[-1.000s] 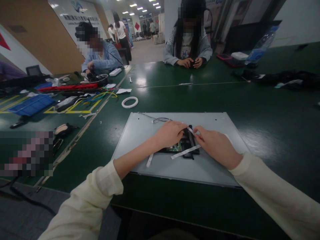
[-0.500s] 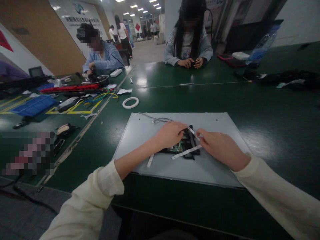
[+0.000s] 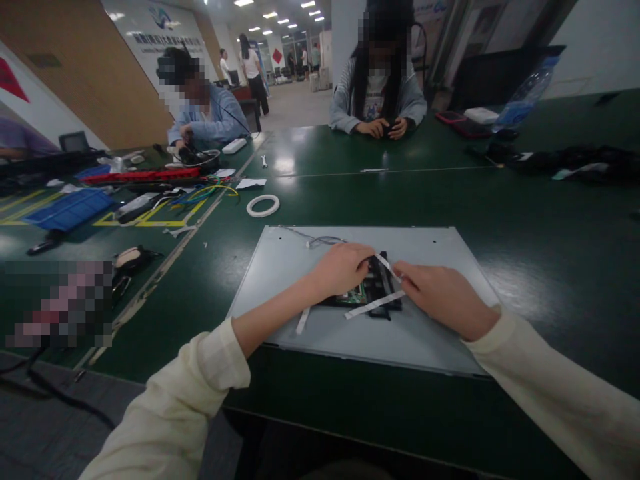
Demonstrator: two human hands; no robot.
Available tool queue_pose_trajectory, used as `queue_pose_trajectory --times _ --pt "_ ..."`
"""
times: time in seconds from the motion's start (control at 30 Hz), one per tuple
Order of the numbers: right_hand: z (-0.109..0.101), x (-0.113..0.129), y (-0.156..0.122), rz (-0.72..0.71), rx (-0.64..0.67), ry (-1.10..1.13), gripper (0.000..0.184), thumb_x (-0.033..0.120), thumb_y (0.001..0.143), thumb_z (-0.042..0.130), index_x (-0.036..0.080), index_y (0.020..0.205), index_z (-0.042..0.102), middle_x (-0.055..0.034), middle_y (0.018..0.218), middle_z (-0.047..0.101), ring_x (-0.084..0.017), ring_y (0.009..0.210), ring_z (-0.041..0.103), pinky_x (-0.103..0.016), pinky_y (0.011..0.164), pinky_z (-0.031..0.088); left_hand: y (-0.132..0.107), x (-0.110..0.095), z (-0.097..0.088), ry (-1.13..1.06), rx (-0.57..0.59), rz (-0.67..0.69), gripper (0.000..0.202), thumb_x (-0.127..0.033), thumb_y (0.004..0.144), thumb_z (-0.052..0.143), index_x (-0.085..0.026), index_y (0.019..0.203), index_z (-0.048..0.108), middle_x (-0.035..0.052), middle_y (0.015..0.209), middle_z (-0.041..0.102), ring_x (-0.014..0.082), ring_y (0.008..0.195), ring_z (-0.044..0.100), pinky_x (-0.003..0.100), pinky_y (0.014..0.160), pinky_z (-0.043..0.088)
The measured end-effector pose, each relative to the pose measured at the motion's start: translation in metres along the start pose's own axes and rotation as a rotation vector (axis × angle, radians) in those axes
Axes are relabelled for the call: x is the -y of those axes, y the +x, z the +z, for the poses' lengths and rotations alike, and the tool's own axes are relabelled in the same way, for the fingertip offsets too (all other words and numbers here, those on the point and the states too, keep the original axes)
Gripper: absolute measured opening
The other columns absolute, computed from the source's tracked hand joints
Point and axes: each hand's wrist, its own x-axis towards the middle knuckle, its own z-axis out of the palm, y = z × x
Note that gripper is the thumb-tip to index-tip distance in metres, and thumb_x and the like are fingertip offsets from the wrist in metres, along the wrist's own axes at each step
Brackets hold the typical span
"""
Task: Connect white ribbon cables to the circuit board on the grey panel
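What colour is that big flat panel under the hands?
Light grey: the panel shows best in the head view, the only one.

You have a dark green surface [image 3: 325, 207] before you, its top crossed by seams and glossy with reflected light. Nearest you lies a flat, pale grey panel [image 3: 320, 337], close to the front edge. Just beyond its far left corner is a white ring [image 3: 263, 215]; past that, a paper scrap [image 3: 251, 183] and a small wrench [image 3: 265, 161]. To your left, yellow lines [image 3: 120, 224] mark the top, and a blue tray [image 3: 70, 210], a long red item [image 3: 145, 176] and thin wires [image 3: 215, 190] crowd together. To your far right are a clear bottle [image 3: 524, 97], a white box [image 3: 481, 116] and a black bundle [image 3: 537, 162].
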Motion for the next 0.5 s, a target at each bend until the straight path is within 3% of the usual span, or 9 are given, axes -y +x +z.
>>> queue_pose_trajectory --times 0.17,0.3,0.37,0.5 --pt "0.006 -0.002 -0.004 -0.155 -0.286 0.041 0.026 0.018 0.090 0.038 0.016 0.097 0.062 -0.0059 0.083 0.066 -0.015 0.065 0.059 -0.025 0.055 0.041 0.003 0.004 -0.001 -0.067 -0.023 -0.030 0.034 -0.021 0.089 0.038 -0.013 0.119 0.053 0.0096 0.119 0.060 0.0181 0.111 0.055 0.035 0.097 0.042" --pt "0.006 0.002 -0.007 -0.462 -0.466 0.109 0.024 0.016 0.089 0.040 0.012 0.097 0.063 -0.0090 0.086 0.064 -0.014 0.069 0.058 -0.024 0.057 0.045 0.005 0.010 -0.031 -0.109 -0.034 -0.057 0.036 -0.023 0.089 0.038 -0.011 0.120 0.051 0.0107 0.122 0.058 0.0162 0.111 0.054 0.030 0.096 0.041" --pt "0.004 0.008 -0.008 -0.617 -0.479 0.127 0.024 0.016 0.089 0.041 0.012 0.099 0.062 -0.0105 0.091 0.064 -0.015 0.076 0.059 -0.025 0.062 0.048 0.001 0.013 -0.058 -0.065 0.057 -0.072 0.032 -0.022 0.089 0.037 -0.011 0.111 0.058 0.0097 0.110 0.064 0.0149 0.095 0.060 0.027 0.086 0.044" --pt "-0.002 0.022 -0.007 -0.803 -0.461 0.123 0.025 0.013 0.089 0.040 0.012 0.099 0.063 -0.0110 0.094 0.064 -0.016 0.085 0.059 -0.031 0.072 0.052 -0.012 0.017 -0.104 0.072 0.363 -0.080 0.029 -0.026 0.087 0.041 -0.014 0.093 0.066 0.0066 0.090 0.068 0.0146 0.080 0.061 0.024 0.073 0.042"
